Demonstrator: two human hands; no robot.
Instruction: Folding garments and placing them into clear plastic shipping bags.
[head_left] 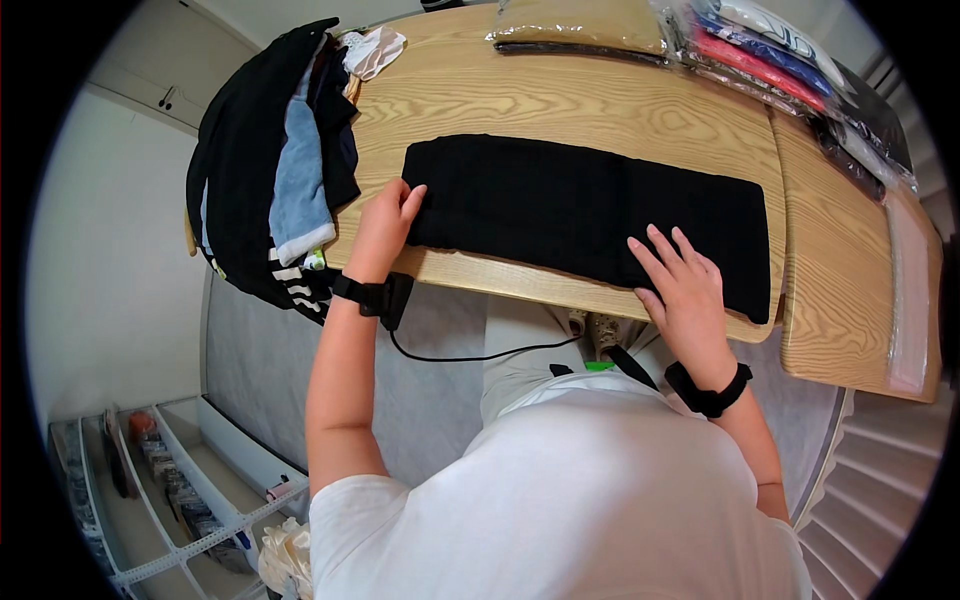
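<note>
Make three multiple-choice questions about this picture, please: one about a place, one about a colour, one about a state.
1. Where does the pile of clothes lie?
A. at the table's left end
B. on the floor
C. at the table's near right corner

2. What colour is the folded garment under the hands?
A. white
B. black
C. red

3. How does the right hand rest?
A. closed in a fist
B. lifted in the air
C. flat, fingers spread

Answers:
1. A, the pile hangs over the left edge of the wooden table.
2. B, the garment is black all over.
3. C, the palm presses down on the garment's right part, while the left hand touches its left end.
</note>
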